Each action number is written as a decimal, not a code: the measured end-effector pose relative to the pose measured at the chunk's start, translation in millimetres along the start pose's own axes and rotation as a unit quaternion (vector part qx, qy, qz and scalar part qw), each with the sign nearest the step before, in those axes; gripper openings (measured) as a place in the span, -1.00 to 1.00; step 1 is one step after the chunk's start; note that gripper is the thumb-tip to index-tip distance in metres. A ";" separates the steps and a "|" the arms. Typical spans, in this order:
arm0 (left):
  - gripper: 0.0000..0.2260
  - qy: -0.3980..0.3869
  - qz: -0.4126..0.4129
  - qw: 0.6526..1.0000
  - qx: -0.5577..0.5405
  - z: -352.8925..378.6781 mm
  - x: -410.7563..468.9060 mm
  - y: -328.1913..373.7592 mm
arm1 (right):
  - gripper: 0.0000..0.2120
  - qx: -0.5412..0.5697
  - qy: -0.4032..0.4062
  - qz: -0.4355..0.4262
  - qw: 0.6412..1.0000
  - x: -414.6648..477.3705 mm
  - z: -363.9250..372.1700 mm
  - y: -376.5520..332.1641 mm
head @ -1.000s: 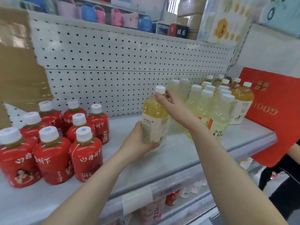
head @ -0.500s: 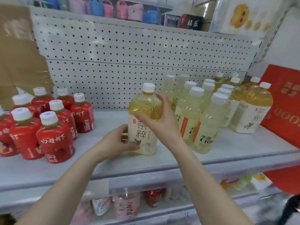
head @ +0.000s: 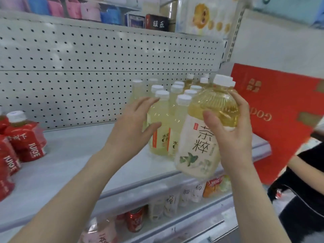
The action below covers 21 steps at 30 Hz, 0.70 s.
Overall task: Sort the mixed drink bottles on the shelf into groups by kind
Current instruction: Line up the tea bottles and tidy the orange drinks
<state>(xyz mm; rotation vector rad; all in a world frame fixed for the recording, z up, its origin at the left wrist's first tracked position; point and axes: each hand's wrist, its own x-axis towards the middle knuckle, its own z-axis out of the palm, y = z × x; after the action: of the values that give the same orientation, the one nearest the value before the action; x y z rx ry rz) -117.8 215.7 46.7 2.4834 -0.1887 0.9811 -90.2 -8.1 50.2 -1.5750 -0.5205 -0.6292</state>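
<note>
My right hand [head: 233, 130] grips a yellow tea bottle [head: 201, 137] with a white label and white cap, held tilted above the front edge of the grey shelf [head: 78, 155]. My left hand [head: 133, 127] is open, fingers spread, resting against the pale yellow bottles [head: 161, 123] that stand grouped at the shelf's right. Several red juice bottles [head: 22, 134] stand at the far left. A few more tea bottles [head: 203, 81] show behind the pale group, mostly hidden.
A white pegboard [head: 87, 67] backs the shelf. A red cardboard box [head: 284, 116] stands right of the shelf end. Another person's arm and dark clothing [head: 303, 172] are at the lower right. The lower shelf [head: 157, 207] holds cans and bottles.
My right hand has lifted the tea bottle off the shelf and carried it right. My left hand let go of it and moved onto the pale yellow bottles.
</note>
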 end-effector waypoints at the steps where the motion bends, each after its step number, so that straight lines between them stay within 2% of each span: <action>1: -0.49 0.014 0.024 1.000 0.011 10.0 9.8 10.0 | -0.46 -0.009 0.021 -0.006 1.000 9.5 -14.9 4.4; 5: -0.49 0.055 0.085 0.993 0.064 48.5 45.4 35.1 | -0.42 -0.063 0.050 -0.015 0.997 61.1 -63.1 41.5; 9: -0.52 0.072 0.073 0.986 0.135 79.2 63.6 43.5 | -0.33 -0.095 0.000 0.003 0.995 106.7 -88.5 90.8; 11: -0.56 0.083 0.059 0.982 0.158 90.2 66.2 44.0 | -0.35 -0.084 -0.029 0.019 0.996 121.8 -93.4 117.1; 14: -0.68 0.123 0.034 0.979 0.157 98.6 67.2 44.4 | -0.39 -0.052 -0.071 0.040 0.995 137.6 -95.3 149.0; 18: -0.75 0.147 0.021 0.975 0.166 103.8 67.8 48.0 | -0.34 -0.034 -0.119 0.032 0.992 146.3 -93.8 179.1; 21: -0.77 0.162 0.023 0.972 0.170 108.4 67.6 49.1 | -0.30 -0.094 -0.109 0.006 0.990 145.5 -95.6 190.0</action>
<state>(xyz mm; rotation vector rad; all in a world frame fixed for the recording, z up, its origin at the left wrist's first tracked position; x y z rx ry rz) -15.8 124.6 41.0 2.5730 0.0332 1.5317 135.0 -126.8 10.5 -1.8371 -0.6280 -0.5097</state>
